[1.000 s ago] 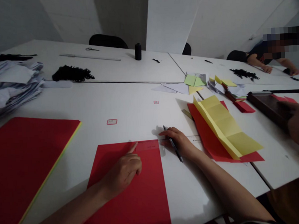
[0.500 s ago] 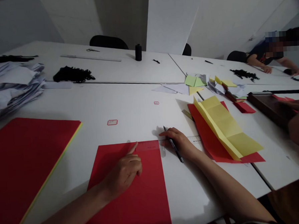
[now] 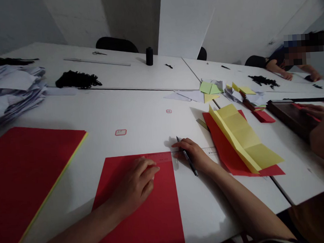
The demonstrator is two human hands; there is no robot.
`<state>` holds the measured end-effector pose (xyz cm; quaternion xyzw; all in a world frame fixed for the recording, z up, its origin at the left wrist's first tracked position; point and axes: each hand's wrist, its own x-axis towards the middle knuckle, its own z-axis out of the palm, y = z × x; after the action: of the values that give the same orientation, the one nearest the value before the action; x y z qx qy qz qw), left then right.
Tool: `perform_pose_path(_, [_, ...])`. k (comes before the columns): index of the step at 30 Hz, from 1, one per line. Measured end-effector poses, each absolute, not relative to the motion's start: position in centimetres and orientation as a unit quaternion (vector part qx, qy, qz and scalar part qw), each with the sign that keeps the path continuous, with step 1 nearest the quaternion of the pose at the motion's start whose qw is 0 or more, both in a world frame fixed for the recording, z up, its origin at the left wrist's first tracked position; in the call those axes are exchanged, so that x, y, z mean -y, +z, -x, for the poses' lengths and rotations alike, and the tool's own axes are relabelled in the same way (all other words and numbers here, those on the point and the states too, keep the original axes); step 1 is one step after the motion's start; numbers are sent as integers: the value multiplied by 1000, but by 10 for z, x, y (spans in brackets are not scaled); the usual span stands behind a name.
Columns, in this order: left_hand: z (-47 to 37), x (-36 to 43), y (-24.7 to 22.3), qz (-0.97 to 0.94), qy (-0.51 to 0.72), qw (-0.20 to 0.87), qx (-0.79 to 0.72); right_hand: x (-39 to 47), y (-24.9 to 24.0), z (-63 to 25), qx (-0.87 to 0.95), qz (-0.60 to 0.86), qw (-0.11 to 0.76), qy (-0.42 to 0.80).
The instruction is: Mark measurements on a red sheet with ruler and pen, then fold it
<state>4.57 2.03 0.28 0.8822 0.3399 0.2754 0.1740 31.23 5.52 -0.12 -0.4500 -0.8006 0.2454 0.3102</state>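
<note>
A sheet of red paper [image 3: 161, 205] lies before me on the white table. Across its top edge rests a clear ruler [image 3: 165, 158], which runs right past the paper and beneath my right hand. My left hand [image 3: 136, 184] is over the upper part of the sheet, just below the ruler's left end. Its fingers are loosely bent and a little apart, and I see nothing in them. Just right of the sheet, my right hand [image 3: 195, 154] holds a black pen [image 3: 190, 163] between its fingers, tip pointing away from me.
A red paper stack [image 3: 31, 172] lies left, below crumpled white paper [image 3: 10, 89]. To the right is folded yellow paper [image 3: 238, 132] on red sheets. Another person's hand [image 3: 323, 124] is at a dark paper cutter [image 3: 292, 118]. A black thread spool [image 3: 149, 56] stands behind.
My left index finger, stretched to the paper's top edge before, is now bent back, and the hand has turned slightly. My right hand with the pen has stayed nearly still.
</note>
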Motion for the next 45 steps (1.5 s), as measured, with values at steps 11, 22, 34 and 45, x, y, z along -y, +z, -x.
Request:
perform_pose_path(11, [-47,-21,-1,-891,211,155,-372,-56,3,-312,804,450,304,243])
perform_pose_path(22, [-48,-21,-5,-890,195,151,-383,-56,-1,-314,802,453,302,247])
perform_pose_path(34, [-48,-19,-6,-894,194,139,-380,-55,-2,-315,802,449,303,253])
perform_pose_path(45, [-49,-17,-3,-897,189,136,-375,-53,-2,-316,808,443,297,251])
